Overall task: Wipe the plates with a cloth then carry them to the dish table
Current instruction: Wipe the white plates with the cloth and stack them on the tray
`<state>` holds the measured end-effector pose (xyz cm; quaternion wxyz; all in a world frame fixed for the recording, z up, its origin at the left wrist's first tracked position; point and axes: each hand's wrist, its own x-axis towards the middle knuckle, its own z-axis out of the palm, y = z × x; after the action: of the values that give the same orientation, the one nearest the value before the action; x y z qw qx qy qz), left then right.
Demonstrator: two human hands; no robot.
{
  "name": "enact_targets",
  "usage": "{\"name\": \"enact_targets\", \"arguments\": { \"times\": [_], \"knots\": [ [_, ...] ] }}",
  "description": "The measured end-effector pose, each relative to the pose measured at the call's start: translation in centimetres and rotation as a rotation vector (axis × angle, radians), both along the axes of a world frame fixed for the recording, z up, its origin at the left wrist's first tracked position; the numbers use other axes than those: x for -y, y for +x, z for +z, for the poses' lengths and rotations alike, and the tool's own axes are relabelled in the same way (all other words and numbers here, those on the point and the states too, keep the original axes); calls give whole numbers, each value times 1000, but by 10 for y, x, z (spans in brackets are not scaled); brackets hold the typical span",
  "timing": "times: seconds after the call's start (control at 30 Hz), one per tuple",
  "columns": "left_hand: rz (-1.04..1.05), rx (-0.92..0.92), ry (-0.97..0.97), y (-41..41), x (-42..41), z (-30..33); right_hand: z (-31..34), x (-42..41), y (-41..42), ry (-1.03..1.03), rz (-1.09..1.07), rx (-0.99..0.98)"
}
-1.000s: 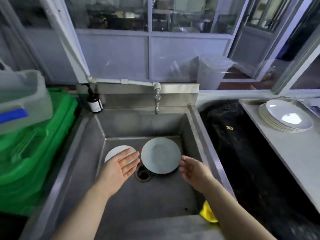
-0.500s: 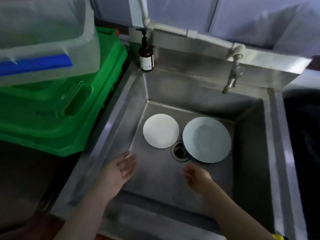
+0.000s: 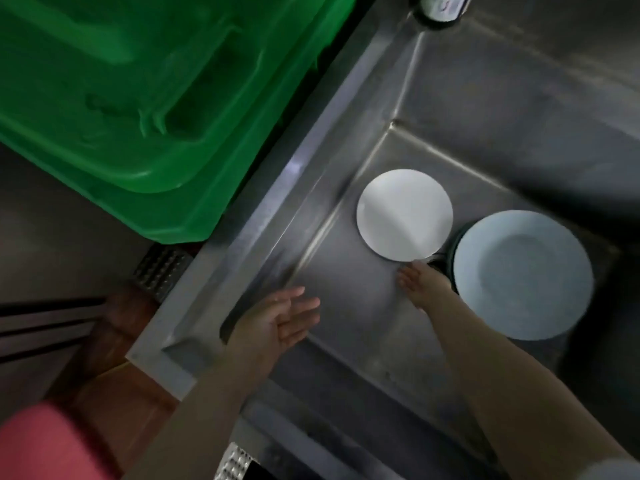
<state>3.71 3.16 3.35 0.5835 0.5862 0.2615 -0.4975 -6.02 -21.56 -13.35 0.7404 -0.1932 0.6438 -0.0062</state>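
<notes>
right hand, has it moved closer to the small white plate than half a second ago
Yes. The right hand has reached forward along the sink floor, fingertips now at the small white plate's near rim.

A steel sink (image 3: 346,109) fills the right side under dim light, with a dark bottle (image 3: 440,8) on its far rim. Just left of it stands a green plastic bin (image 3: 145,98). Below lies what looks like reddish-brown floor (image 3: 114,341), though blur makes that uncertain.
</notes>
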Motion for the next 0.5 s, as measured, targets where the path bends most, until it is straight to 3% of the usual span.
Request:
{"name": "enact_targets", "arguments": {
  "times": [0.27,0.5],
  "knots": [
    [45,17,-58,4,-11,-3,-16,7,27,-71,-54,-180],
    [37,10,-63,3,-12,-7,-14,6,35,-111,-158,-154]
  ]
}}
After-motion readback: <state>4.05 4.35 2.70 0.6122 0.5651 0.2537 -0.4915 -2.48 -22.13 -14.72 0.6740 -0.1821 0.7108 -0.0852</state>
